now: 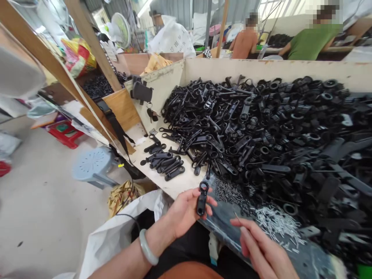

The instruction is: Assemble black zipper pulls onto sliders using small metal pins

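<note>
My left hand (188,211), with a pale bangle (147,248) on its wrist, holds a black plastic part (202,199) that has a ring at its upper end. Between thumb and forefinger, my right hand (258,244) pinches a thin pin (236,215), too small to make out fully. Near that hand a heap of silvery pins (276,226) lies on the dark tabletop (223,223). Small dark pieces (229,190) are spread just beyond. A group of similar black ringed parts (167,162) lies in rows on the pale board to the left.
A large pile of black plastic parts (232,124) fills the bin behind my hands, against a pale wall (261,69). Keys (151,114) hang at its left corner. A blue stool (93,166) and a white sack (116,236) stand left. Two people (314,40) sit farther back.
</note>
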A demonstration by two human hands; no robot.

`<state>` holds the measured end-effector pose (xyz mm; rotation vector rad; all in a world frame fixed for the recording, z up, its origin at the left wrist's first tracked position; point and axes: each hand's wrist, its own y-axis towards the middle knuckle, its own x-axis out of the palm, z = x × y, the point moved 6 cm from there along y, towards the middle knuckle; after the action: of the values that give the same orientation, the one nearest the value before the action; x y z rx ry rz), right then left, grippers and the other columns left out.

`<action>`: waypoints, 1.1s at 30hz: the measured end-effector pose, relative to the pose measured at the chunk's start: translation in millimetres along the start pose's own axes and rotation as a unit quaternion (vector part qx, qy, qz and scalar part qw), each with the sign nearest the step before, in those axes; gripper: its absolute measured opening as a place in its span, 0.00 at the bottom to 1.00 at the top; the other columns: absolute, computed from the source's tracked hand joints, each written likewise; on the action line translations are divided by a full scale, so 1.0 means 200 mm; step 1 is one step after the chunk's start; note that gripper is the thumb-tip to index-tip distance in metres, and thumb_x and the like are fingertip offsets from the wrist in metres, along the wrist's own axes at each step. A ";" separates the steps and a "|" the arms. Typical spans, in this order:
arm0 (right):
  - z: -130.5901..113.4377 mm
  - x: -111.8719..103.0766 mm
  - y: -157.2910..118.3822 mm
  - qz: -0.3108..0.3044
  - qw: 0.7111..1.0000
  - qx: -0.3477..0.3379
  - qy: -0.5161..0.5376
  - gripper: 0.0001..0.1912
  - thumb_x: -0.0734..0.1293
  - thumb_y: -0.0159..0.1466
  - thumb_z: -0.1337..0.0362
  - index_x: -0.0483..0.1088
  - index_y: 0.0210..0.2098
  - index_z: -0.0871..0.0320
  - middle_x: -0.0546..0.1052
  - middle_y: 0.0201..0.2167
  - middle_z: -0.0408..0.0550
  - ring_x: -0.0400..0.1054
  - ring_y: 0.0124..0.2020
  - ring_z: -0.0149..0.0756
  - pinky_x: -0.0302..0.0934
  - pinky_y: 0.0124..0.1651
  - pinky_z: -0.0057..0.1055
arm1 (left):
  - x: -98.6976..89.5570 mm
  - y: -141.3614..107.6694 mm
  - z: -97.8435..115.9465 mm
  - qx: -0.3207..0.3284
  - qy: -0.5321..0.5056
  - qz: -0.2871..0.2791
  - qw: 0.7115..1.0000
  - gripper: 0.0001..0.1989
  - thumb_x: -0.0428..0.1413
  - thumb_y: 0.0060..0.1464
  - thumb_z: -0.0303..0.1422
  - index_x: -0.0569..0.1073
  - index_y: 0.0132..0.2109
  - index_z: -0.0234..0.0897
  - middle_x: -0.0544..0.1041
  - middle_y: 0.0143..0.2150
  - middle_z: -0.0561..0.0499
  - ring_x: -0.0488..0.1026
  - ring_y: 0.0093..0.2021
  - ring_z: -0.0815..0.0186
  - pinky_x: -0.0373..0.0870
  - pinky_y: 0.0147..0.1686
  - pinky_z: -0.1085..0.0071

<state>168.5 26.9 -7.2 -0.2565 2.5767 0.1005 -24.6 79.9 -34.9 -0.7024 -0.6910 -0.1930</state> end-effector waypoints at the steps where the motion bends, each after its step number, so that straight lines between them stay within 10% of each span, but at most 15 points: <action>1: -0.01 0.01 0.01 0.007 1.000 0.004 -0.007 0.18 0.56 0.74 0.52 0.74 0.49 0.52 0.72 0.19 0.39 0.70 0.19 0.30 0.65 0.25 0.18 | 0.00 0.00 -0.02 -0.015 -0.014 -0.006 1.000 0.21 0.57 0.54 0.37 0.73 0.51 0.27 0.81 0.38 0.41 0.74 0.29 0.65 0.63 0.31 0.70; 14: 0.07 0.14 0.00 -0.004 0.994 -0.038 -0.102 0.19 0.54 0.75 0.53 0.75 0.47 0.50 0.82 0.27 0.44 0.78 0.25 0.34 0.70 0.30 0.22 | 0.00 -0.01 -0.02 0.013 0.021 0.012 1.000 0.21 0.55 0.58 0.39 0.75 0.52 0.27 0.80 0.37 0.43 0.72 0.29 0.66 0.63 0.34 0.69; 20: 0.13 0.16 -0.01 -0.009 0.992 -0.082 -0.095 0.15 0.57 0.74 0.55 0.74 0.49 0.48 0.82 0.27 0.43 0.78 0.23 0.35 0.70 0.27 0.22 | -0.17 -0.07 0.44 0.285 0.273 0.172 0.903 0.21 0.62 0.56 0.45 0.74 0.48 0.34 0.77 0.30 0.52 0.65 0.24 0.71 0.59 0.29 0.73; 24: 0.07 0.12 0.03 0.004 0.996 -0.050 -0.074 0.15 0.56 0.75 0.56 0.74 0.46 0.49 0.81 0.28 0.43 0.77 0.26 0.34 0.70 0.31 0.23 | -0.19 -0.10 0.60 0.289 0.268 0.182 0.901 0.23 0.62 0.54 0.47 0.74 0.47 0.33 0.70 0.23 0.57 0.57 0.20 0.74 0.51 0.23 0.75; 27: 0.05 0.01 0.13 0.071 0.994 -0.017 -0.079 0.17 0.56 0.74 0.54 0.75 0.44 0.51 0.80 0.34 0.45 0.77 0.34 0.35 0.70 0.39 0.27 | -0.15 -0.05 0.51 0.210 0.212 0.150 0.943 0.23 0.65 0.52 0.46 0.74 0.47 0.33 0.68 0.24 0.59 0.57 0.21 0.76 0.50 0.22 0.78; 33: 0.11 -0.30 0.42 0.233 0.960 0.024 -0.152 0.19 0.65 0.67 0.48 0.77 0.44 0.56 0.63 0.17 0.34 0.60 0.17 0.30 0.55 0.25 0.27 | 0.02 0.07 0.15 0.058 0.148 0.048 0.986 0.21 0.65 0.53 0.45 0.73 0.45 0.34 0.69 0.25 0.58 0.59 0.21 0.76 0.51 0.24 0.78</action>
<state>213.3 120.7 7.6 0.3622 2.2798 0.2300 -32.1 109.4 -22.7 -0.5792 -0.3803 -0.1626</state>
